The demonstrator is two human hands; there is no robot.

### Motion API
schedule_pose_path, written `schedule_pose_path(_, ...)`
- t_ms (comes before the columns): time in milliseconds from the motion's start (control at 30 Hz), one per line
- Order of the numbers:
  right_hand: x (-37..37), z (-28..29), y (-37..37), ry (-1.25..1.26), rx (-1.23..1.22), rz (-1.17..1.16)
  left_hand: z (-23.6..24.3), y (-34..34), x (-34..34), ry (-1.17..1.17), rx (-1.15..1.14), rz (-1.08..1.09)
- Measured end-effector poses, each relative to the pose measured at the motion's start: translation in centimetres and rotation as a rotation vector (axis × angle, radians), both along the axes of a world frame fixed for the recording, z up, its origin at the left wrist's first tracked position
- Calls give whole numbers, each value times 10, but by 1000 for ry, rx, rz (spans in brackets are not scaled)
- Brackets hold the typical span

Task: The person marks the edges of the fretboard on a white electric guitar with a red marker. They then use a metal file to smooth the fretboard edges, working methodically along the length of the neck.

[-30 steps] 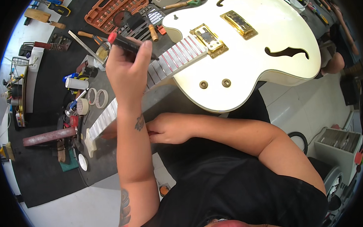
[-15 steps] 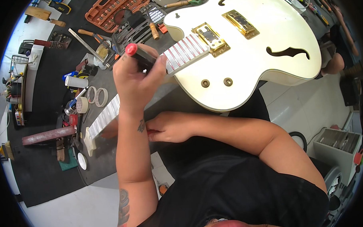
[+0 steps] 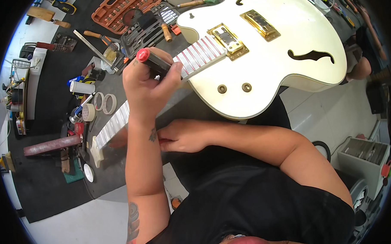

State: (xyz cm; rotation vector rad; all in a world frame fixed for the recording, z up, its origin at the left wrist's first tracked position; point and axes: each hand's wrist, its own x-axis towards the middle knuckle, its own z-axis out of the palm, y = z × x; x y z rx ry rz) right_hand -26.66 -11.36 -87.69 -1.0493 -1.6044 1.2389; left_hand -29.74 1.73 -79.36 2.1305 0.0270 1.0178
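Note:
My left hand [image 3: 149, 91] grips a black marker with a red end [image 3: 157, 64] over the guitar neck [image 3: 200, 54], whose fretboard shows pale silvery strips between red-marked lines near the body. The marker's tip is hidden. The white hollow-body guitar [image 3: 267, 68] lies across the bench, with gold-coloured pickups, two f-holes and two knobs. Its pale headstock [image 3: 96, 155] points lower left. My right hand [image 3: 182, 135] is curled below the neck, behind my left forearm; a bit of red shows at its fingers, but what it holds is unclear.
The dark bench [image 3: 38, 179] carries an orange socket case [image 3: 107, 13], wooden-handled tools, tape rolls [image 3: 110, 103], a reddish long block [image 3: 50, 145] and a green mat [image 3: 72, 173]. A storage box [image 3: 360, 157] stands on the floor at right. A person's arm [image 3: 373, 34] shows at far right.
My left hand has moved right and slightly down along the neck with the marker, mostly in the first half second. My right hand stays about in place.

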Motion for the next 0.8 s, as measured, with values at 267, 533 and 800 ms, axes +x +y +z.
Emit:
schedule_pose_path(267, -4, -9, 3, 30, 23, 4, -2, 5, 6, 34, -92, 224)
schedule_pose_path(533, -4, -10, 4, 50, 36, -9, 9, -2, 18, 59, -139, 377)
schedule_pose_path(800, 0, -7, 6, -64, 5, 5, 12, 2, -7, 1, -385, 207)
